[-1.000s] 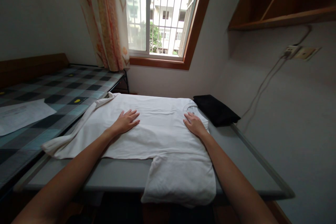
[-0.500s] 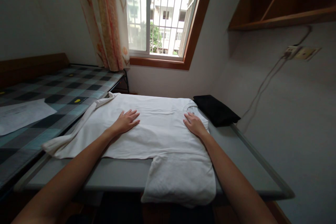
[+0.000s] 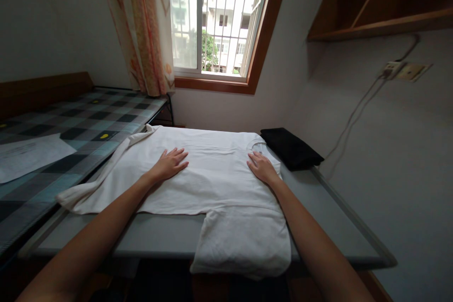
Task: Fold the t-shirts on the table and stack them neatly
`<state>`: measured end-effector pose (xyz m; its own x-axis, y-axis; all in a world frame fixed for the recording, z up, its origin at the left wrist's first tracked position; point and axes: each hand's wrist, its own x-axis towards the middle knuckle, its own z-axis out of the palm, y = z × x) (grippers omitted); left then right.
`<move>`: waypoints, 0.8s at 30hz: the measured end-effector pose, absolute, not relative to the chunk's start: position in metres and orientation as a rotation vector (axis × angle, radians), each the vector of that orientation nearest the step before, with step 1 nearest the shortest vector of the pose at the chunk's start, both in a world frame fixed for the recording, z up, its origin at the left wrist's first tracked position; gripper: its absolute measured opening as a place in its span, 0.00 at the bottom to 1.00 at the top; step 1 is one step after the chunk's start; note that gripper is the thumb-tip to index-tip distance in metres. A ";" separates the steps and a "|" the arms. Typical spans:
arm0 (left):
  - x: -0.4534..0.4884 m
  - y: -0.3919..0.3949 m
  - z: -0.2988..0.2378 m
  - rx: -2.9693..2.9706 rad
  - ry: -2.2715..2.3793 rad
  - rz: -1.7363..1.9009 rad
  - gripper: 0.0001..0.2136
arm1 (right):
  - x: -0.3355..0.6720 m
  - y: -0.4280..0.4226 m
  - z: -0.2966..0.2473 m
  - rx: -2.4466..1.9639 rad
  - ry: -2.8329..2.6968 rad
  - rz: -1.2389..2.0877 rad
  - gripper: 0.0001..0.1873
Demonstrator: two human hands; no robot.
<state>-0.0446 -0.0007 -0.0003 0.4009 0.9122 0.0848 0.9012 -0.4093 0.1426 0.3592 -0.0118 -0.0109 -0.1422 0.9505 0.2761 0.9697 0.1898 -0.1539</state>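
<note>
A white T-shirt (image 3: 212, 174) lies spread flat across a grey table (image 3: 166, 236), collar to the right, one sleeve hanging over the near edge. My left hand (image 3: 170, 164) rests palm down on the middle of the shirt, fingers stretched out. My right hand (image 3: 261, 167) lies flat, fingers out, on the shirt just beside the collar. Neither hand holds anything.
A folded black cloth (image 3: 290, 147) sits on the table's far right corner. To the left is a bed with a checked cover (image 3: 88, 122) and a sheet of paper (image 3: 30, 153). A window (image 3: 215, 19) with a curtain (image 3: 145, 28) is ahead; a wooden shelf (image 3: 375, 4) and wall socket (image 3: 403, 71) are on the right.
</note>
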 end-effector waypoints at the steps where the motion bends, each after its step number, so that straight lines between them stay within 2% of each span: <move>1: -0.044 -0.001 0.000 2.567 1.666 0.226 0.28 | 0.359 -0.012 -0.010 -1.821 -2.161 -0.086 0.24; 5: -0.043 -0.003 0.003 2.570 1.674 0.232 0.27 | 0.357 -0.016 -0.004 -1.799 -2.162 -0.099 0.23; 10: -0.036 -0.014 0.015 2.615 1.723 0.458 0.25 | 0.360 -0.025 0.010 -1.819 -2.110 -0.145 0.19; 14: -0.028 -0.025 0.017 2.572 1.768 0.352 0.33 | 0.361 -0.030 0.015 -1.923 -2.102 -0.149 0.18; 18: -0.024 -0.027 0.010 2.556 1.769 0.159 0.36 | 0.359 -0.027 0.008 -1.910 -2.215 -0.105 0.24; 24: -0.025 -0.018 0.008 2.531 1.759 0.141 0.36 | 0.355 -0.019 -0.007 -1.940 -2.225 -0.097 0.29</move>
<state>-0.0252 -0.0179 0.0079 0.3462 0.9372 0.0428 0.9321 -0.3488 0.0982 0.3555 -0.0188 -0.0066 -0.1272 0.9748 0.1831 0.9870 0.1426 -0.0736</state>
